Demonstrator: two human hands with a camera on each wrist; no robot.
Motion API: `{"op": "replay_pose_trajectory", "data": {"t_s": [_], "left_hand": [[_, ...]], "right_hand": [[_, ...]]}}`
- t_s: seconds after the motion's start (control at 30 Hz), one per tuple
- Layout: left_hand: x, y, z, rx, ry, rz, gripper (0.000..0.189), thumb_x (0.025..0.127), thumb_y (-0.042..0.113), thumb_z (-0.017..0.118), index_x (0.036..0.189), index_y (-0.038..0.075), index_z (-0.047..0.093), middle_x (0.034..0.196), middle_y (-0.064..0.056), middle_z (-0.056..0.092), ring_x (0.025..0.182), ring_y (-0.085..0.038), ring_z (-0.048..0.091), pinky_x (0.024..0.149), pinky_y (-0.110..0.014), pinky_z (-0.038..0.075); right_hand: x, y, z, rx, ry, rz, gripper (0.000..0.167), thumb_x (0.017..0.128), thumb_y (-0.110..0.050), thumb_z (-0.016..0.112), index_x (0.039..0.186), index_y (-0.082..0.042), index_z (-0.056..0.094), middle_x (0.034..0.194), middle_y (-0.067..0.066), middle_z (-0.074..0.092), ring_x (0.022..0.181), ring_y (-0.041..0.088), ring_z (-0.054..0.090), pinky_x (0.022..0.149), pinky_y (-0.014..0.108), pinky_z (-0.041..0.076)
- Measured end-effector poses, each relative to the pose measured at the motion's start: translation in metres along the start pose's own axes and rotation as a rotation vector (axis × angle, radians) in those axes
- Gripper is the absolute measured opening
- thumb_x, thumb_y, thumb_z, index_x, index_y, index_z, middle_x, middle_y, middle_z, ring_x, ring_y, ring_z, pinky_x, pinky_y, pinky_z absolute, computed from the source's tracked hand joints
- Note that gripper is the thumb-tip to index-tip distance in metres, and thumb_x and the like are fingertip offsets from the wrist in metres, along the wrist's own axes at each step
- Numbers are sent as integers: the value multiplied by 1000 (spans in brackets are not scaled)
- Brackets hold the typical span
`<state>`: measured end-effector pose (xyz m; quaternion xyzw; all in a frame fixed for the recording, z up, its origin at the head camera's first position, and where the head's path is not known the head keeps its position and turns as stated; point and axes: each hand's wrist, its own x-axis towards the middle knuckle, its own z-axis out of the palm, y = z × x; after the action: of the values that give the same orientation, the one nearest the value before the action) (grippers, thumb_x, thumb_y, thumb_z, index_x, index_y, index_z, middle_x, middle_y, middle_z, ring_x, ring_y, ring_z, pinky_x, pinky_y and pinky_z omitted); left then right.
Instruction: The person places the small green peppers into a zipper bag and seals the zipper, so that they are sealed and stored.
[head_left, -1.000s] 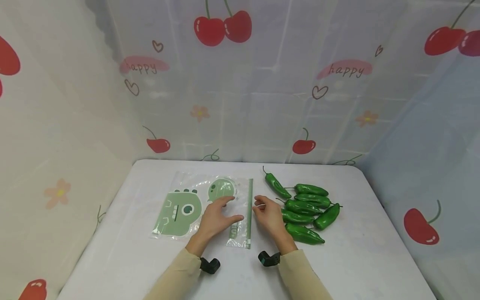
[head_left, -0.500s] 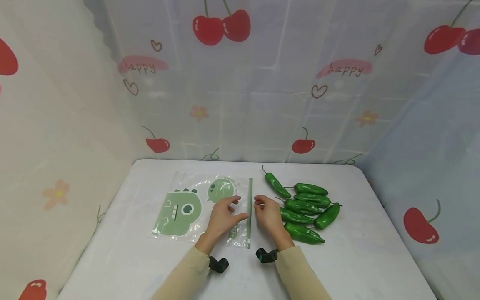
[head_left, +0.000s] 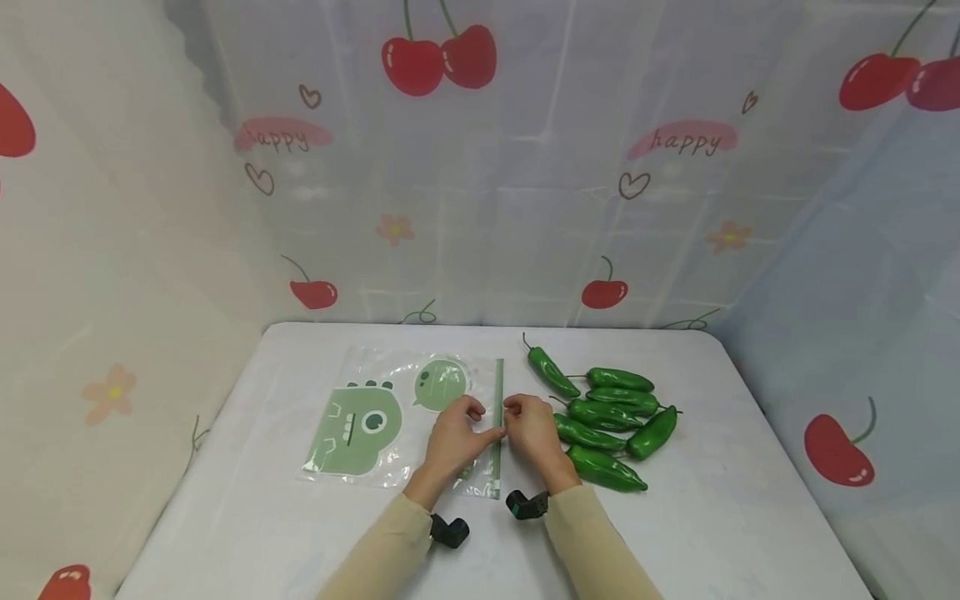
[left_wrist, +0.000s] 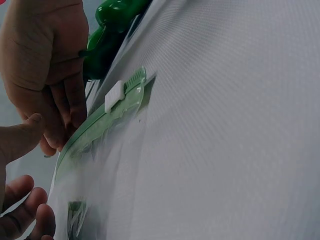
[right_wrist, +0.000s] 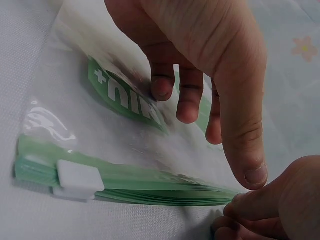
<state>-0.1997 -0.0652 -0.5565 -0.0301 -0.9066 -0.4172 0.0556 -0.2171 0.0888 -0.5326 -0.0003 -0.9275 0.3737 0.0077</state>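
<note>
A clear zip bag [head_left: 363,429] with green cartoon prints lies flat on the white table, its green zip edge [head_left: 499,379] to the right. My right hand [head_left: 534,429] pinches that edge near its middle; the right wrist view shows its fingertips there. Over the bag is my left hand [head_left: 453,437], its thumb close to the pinched spot and its other fingers loosely bent. In the right wrist view a white slider [right_wrist: 79,177] sits near one end of the zip. Several green peppers [head_left: 603,414] lie just right of my right hand.
Black wrist cameras [head_left: 450,532] are strapped at both cuffs. Light curtains [head_left: 487,250] with cherry prints stand behind the table [head_left: 735,517] and on both sides. One pepper [head_left: 551,372] lies apart at the back of the group.
My left hand has moved right, bringing its thumb to the zip edge. My right hand has shifted slightly left onto that edge. Bag and peppers stay in place.
</note>
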Motion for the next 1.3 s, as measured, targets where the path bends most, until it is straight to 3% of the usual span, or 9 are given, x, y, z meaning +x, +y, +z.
{"op": "replay_pose_trajectory", "data": {"t_s": [0.3,0.53,0.83,1.1,1.3], "left_hand": [[2,0,3,49,-61,-29,41,77,46,88,98,17,68,90,3,66,77,-10,55,69,-27,46],[1,1,0,46,-86,-8,38,79,43,87,99,16,69,89,2,67,76,-12,55,68,-29,46],[0,-3,1,13,-75,5,30,83,35,84,99,14,69,83,1,68,70,-10,55,64,-26,46],[-1,-6,-1,-39,-85,19,21,87,18,78,103,11,68,76,5,67,63,-6,56,58,-23,47],[0,-9,0,-22,-59,49,26,87,12,72,112,10,64,71,8,62,59,-4,52,57,-22,44]], "right_hand": [[6,4,5,-5,-4,-6,21,87,0,69,107,-2,77,87,6,75,78,17,68,69,33,57],[6,0,4,15,-39,20,19,88,-8,79,105,-2,76,90,8,76,80,19,69,69,33,58],[7,-1,4,0,-56,10,27,87,-15,82,109,-2,76,85,6,75,78,18,68,71,37,58],[9,-2,6,0,-82,-8,32,87,-19,82,113,-2,74,86,5,72,75,16,63,66,33,53],[10,-5,8,10,-85,-17,33,87,-15,81,117,-4,73,99,8,75,88,20,68,77,40,57]]}}
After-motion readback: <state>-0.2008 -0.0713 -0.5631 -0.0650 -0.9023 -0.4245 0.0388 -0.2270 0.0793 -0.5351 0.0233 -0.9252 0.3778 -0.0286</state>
